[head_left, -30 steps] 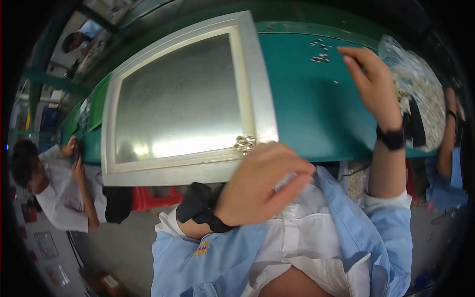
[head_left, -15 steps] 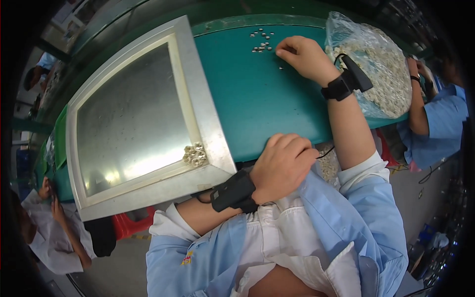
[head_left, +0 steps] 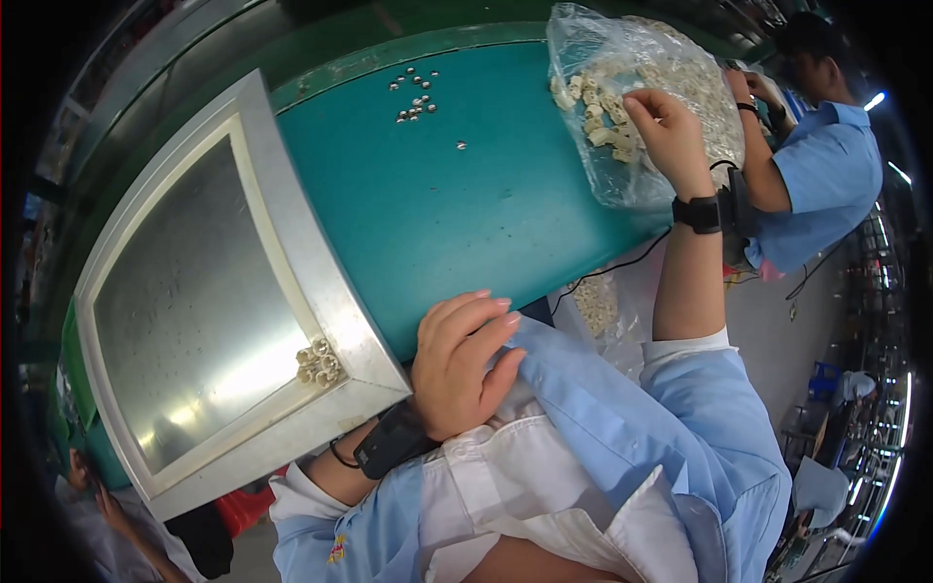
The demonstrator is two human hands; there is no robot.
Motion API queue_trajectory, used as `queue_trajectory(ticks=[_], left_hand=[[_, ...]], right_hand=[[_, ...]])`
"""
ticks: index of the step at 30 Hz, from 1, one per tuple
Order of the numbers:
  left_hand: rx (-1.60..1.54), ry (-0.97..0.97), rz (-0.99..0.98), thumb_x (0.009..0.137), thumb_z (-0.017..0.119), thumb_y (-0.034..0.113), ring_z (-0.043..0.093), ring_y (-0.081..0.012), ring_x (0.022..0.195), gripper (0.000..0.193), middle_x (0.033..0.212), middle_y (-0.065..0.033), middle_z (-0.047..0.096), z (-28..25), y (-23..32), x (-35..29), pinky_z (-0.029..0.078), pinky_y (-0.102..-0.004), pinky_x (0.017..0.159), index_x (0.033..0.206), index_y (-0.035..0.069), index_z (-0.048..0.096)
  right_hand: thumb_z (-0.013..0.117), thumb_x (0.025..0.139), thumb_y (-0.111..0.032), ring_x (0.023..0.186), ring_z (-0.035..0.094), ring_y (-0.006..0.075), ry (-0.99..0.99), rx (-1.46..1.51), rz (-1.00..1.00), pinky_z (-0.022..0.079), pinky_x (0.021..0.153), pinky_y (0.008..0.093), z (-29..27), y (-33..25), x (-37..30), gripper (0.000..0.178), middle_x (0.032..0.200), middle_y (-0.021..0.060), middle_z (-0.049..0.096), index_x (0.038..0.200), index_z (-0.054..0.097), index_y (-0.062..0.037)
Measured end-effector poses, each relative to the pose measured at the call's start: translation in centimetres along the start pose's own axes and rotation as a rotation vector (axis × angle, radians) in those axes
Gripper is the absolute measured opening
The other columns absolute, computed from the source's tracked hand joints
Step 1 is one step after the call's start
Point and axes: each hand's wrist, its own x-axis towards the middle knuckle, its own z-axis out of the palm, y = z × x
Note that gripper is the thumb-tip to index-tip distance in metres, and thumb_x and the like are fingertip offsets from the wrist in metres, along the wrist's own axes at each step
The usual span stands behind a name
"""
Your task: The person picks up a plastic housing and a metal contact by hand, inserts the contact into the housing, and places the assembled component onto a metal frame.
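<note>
Right hand [head_left: 671, 136] over the clear plastic bag [head_left: 622, 183] at the worktop's right end, thumb and forefinger tips close together at the cream pieces [head_left: 604, 119] by the bag's left side, and I can't tell whether anything is pinched between them. Here's the danger: those pieces lie loose near the bag's slack edge, so a wrist dragging on the film could tip a few out onto the green worktop [head_left: 505, 189]. Watch the black cable [head_left: 632, 260] too, looping past the worktop's near edge below the right wrist; if it snagged, it could tug the hand off line. Left hand [head_left: 457, 364] waits at the near edge, fingers a little apart, nothing seen in them, just beside the near right corner of the metal frame [head_left: 296, 204]. That frame seems to overhang the edge, so a bump from the forearm might jog it and scatter the little cluster [head_left: 319, 362] sitting inside that same corner. Up towards the worktop's far edge, the small metal parts [head_left: 420, 105] lie loose, one stray part [head_left: 461, 145] set nearer; a careless sleeve sweeping across could send them rolling.
</note>
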Motion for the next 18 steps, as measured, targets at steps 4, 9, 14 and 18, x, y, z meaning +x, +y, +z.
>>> queue_trajectory(ticks=[4,9,14,18], left_hand=[[0.008,-0.038,0.001,0.071,0.064,0.001,0.051,-0.0335,0.097,0.037,0.108,-0.0155,0.049,-0.2,-0.1,-0.3,0.042,-0.042,0.085,0.104,0.003,0.049],[-0.026,-0.044,-0.002,0.071,0.062,0.0,0.052,-0.0314,0.095,0.034,0.108,-0.0153,0.049,-0.2,-0.1,-0.2,0.043,-0.0406,0.084,0.102,0.003,0.05],[-0.147,-0.063,-0.044,0.072,0.06,-0.001,0.054,-0.0287,0.088,0.028,0.098,-0.0119,0.055,-0.1,0.3,0.0,0.042,-0.0369,0.078,0.099,0.004,0.054],[-0.221,-0.146,-0.104,0.076,0.057,0.0,0.055,-0.0265,0.085,0.02,0.092,-0.0108,0.056,-0.1,0.5,0.3,0.043,-0.0341,0.075,0.096,0.004,0.056]], right_hand=[[0.064,0.078,-0.015,0.07,0.058,0.018,-0.013,-0.392,-0.168,0.046,0.066,0.0261,-0.4,0.4,0.2,0.023,0.082,0.0083,0.063,0.098,0.061,-0.0025],[0.064,0.076,-0.013,0.073,0.06,0.0249,-0.313,-0.171,-0.176,0.047,0.067,0.0305,1.2,-1.9,-1.0,0.026,0.085,0.0119,0.063,0.1,0.06,-0.0042],[0.062,0.077,-0.011,0.077,0.062,0.0246,-0.173,-0.252,-0.144,0.048,0.069,0.032,2.7,-1.7,-0.9,0.025,0.086,0.0131,0.063,0.101,0.059,-0.0037],[0.061,0.078,-0.009,0.078,0.062,0.0232,-0.054,-0.15,-0.202,0.049,0.069,0.0311,3.2,-1.6,-0.1,0.024,0.085,0.0131,0.063,0.101,0.059,-0.0031]])
